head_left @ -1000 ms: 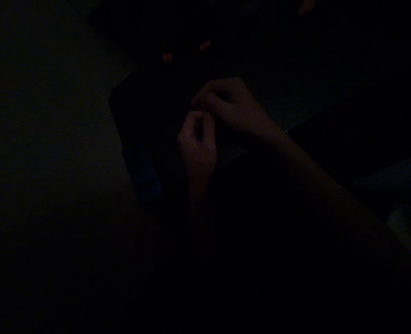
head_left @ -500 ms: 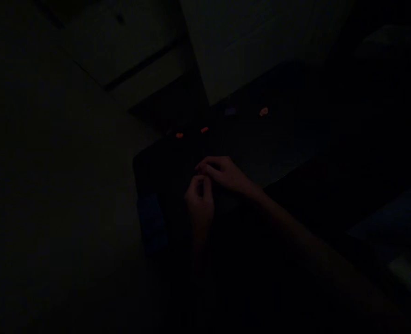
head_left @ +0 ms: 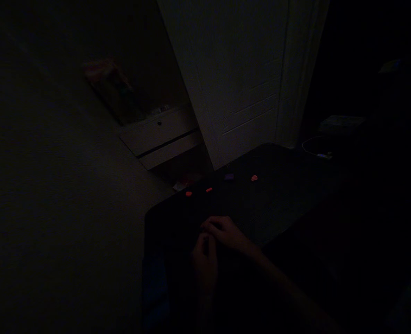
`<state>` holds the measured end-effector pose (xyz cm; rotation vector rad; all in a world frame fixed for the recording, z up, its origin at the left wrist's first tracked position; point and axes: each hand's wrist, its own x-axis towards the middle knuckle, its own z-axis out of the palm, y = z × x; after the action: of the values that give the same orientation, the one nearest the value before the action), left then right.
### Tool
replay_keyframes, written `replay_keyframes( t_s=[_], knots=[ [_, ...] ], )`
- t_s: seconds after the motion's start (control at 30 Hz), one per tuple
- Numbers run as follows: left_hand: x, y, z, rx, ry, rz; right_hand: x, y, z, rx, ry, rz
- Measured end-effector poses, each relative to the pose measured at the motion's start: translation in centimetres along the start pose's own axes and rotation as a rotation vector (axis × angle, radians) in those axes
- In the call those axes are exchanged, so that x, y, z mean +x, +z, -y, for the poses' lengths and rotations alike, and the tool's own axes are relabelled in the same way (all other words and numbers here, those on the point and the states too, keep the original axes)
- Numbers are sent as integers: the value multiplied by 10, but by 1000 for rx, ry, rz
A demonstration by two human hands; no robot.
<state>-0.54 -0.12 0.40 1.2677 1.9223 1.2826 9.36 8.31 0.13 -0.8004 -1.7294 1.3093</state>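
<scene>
The scene is very dark. My left hand [head_left: 204,260] is over the dark table [head_left: 278,199], its thumb and fingers curled toward each other. Close against its fingertips is my right hand [head_left: 226,232], fingers bent down and pinched. Whatever lies between the two sets of fingertips is too dark and small to make out. Beyond the hands, small items lie in a loose row: an orange-red lump [head_left: 189,194], a short red bar [head_left: 209,189], a purplish block [head_left: 229,177] and a pinkish-orange roundish piece [head_left: 254,178].
A dim blue object [head_left: 154,287] sits at the table's left edge. Behind the table are a pale door-like panel [head_left: 233,83] and a cabinet with drawers [head_left: 167,134]. A pale wall [head_left: 69,208] runs along the left. A thin white cable [head_left: 307,141] shows at the right.
My view has tilted up, so the table, hands and small items appear lower and more of the panel and cabinet shows. Both hands keep nearly the same pose, fingertips together.
</scene>
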Motion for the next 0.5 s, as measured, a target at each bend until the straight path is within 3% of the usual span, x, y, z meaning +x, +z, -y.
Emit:
replay_keyframes(
  t_s=[0.5],
  knots=[
    [1, 1, 4, 3, 27, -37, 1, 3, -2, 3, 6, -14]
  ],
)
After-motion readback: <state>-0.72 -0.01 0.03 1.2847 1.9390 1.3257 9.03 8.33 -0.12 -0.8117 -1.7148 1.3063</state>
